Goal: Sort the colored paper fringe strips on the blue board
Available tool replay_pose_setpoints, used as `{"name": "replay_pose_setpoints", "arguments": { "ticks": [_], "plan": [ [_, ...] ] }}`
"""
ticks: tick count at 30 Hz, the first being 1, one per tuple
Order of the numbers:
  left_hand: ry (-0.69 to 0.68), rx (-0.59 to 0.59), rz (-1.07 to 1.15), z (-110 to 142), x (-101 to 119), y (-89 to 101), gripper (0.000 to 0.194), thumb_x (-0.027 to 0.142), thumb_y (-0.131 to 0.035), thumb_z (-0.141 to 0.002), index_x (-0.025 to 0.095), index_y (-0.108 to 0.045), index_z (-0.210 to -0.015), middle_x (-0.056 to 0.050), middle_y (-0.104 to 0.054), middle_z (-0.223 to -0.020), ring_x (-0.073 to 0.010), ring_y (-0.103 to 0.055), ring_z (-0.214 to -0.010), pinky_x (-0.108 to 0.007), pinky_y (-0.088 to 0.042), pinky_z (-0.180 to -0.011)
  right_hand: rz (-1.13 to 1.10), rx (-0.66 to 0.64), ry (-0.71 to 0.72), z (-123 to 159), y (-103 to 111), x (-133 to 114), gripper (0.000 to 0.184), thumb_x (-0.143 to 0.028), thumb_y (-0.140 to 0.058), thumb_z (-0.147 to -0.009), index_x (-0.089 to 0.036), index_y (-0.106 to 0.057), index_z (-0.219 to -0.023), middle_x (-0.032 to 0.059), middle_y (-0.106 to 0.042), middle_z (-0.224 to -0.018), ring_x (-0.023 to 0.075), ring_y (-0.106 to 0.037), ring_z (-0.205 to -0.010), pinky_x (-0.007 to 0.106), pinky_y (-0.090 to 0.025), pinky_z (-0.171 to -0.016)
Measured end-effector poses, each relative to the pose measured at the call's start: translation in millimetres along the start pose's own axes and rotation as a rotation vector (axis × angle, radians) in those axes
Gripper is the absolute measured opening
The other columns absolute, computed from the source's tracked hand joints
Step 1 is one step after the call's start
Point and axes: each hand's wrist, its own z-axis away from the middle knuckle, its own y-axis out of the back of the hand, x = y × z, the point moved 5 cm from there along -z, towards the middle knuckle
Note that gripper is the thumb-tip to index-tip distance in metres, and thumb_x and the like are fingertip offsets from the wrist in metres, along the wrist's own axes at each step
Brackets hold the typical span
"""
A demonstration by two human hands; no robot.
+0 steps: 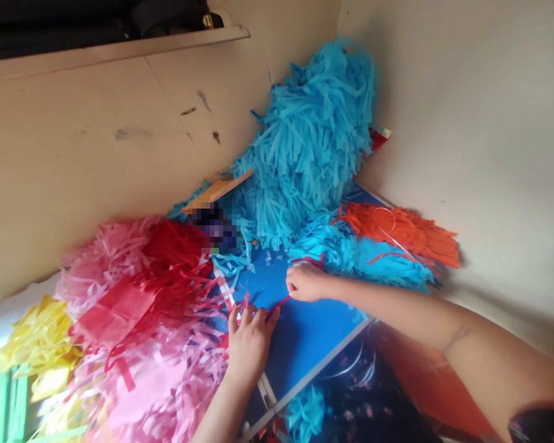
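A thin red strip (283,303) that looks like crepe paper runs between my hands, just above the blue tabletop (305,332). One end disappears into my right hand (308,282), closed in a fist, and a bit of red shows behind its knuckles. My left hand (250,338) has its fingers bent and its thumb pressed on the other part of the strip, low over the table near the white-edged seam. More red paper pokes out by the left fingertips. What lies under that palm is hidden.
Fringed paper surrounds the work: a tall blue heap (314,135) in the corner, orange fringe (406,234) at right, red fringe (170,258), pink fringe (161,381) and yellow fringe (41,338) at left. A brown cardboard piece (216,192) leans near the wall. Clear scraps (272,256) litter the table.
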Motion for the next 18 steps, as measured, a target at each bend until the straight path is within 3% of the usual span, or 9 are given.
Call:
{"name": "replay_pose_setpoints", "arguments": {
  "ticks": [5,7,10,13,18],
  "plan": [
    [-0.014,-0.006,-0.033,-4,3,1.5,0.034,0.013,-0.052,-0.093,0.029,-0.07,-0.116,-0.005,-0.072,-0.091,-0.0306,-0.062,-0.099,-0.057,-0.035,-0.1,0.063,0.017,-0.018,6,5,-4,0.012,-0.017,-0.068,-0.077,-0.022,-0.074,-0.068,0.0033,-0.072,-0.081,0.0205,-0.062,-0.08,0.031,-0.038,-0.073],
    [-0.02,0.009,-0.028,-5,4,1.4,0.033,0.011,-0.053,-0.091,0.028,-0.071,-0.114,-0.006,-0.072,-0.089,-0.0301,-0.062,-0.096,-0.057,-0.037,-0.099,0.101,0.042,0.018,12,5,-14,0.008,-0.021,-0.068,-0.081,-0.023,-0.075,-0.079,0.0053,-0.072,-0.092,0.0229,-0.06,-0.089,0.034,-0.037,-0.079],
    [-0.022,0.045,-0.003,-6,5,1.0,0.028,0.013,-0.055,-0.09,0.027,-0.073,-0.106,-0.006,-0.071,-0.084,-0.029,-0.062,-0.093,-0.057,-0.037,-0.099,0.253,0.126,0.271,22,-2,-39,0.014,-0.02,-0.058,-0.092,-0.02,-0.072,-0.091,0.0092,-0.07,-0.099,0.0253,-0.055,-0.097,0.041,-0.035,-0.085],
    [-0.005,0.082,0.014,-6,7,0.5,0.02,0.014,-0.057,-0.09,0.025,-0.074,-0.093,-0.007,-0.071,-0.085,-0.0277,-0.061,-0.092,-0.056,-0.037,-0.101,0.408,0.19,0.537,28,-19,-56,0.025,-0.011,-0.048,-0.095,-0.014,-0.069,-0.082,0.0099,-0.067,-0.083,0.0238,-0.053,-0.086,0.043,-0.034,-0.084],
    [0.034,0.15,0.029,-8,15,-2.1,0.022,0.008,-0.057,-0.086,0.022,-0.071,-0.077,-0.005,-0.071,-0.081,-0.0239,-0.062,-0.085,-0.052,-0.035,-0.104,0.437,0.201,0.632,18,-31,-56,0.027,-0.011,-0.049,-0.092,-0.013,-0.069,-0.075,0.0085,-0.065,-0.073,0.0211,-0.051,-0.074,0.041,-0.034,-0.081]
  ]
}}
